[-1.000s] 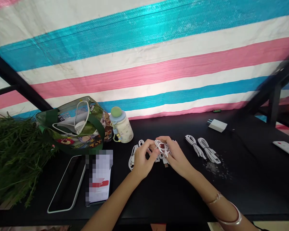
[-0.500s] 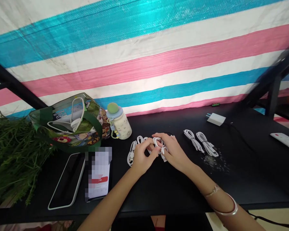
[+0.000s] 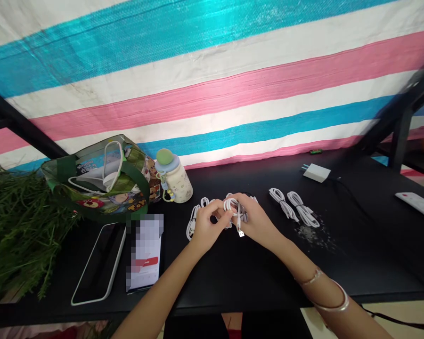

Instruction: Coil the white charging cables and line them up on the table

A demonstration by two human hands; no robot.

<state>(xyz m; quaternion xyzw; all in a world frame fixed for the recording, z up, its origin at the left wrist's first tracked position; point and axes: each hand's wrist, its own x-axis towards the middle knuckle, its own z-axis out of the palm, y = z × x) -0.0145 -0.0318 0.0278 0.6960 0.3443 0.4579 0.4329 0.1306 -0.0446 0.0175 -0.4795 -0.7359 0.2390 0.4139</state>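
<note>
A white USB cable, wound into a small coil, is held between both hands above the black desk. My left hand pinches the coil's left side between thumb and fingers. Closed around its right side is my right hand, and the metal USB plug hangs down between the two. Behind and left of my hands lie more white cables, bundled and partly hidden by my fingers. To the right, two bundled white cables tied with dark ties rest side by side on the desk.
A white charger plug and a power strip lie at the right. At the left are a patterned bottle, a clear-and-green bag, two phones, and leafy green stems. A striped sheet hangs behind.
The USB plug now hangs lower and shows more plainly below the coil. Both hands stay closed on the cable in nearly the same place, and the view has shifted slightly.
</note>
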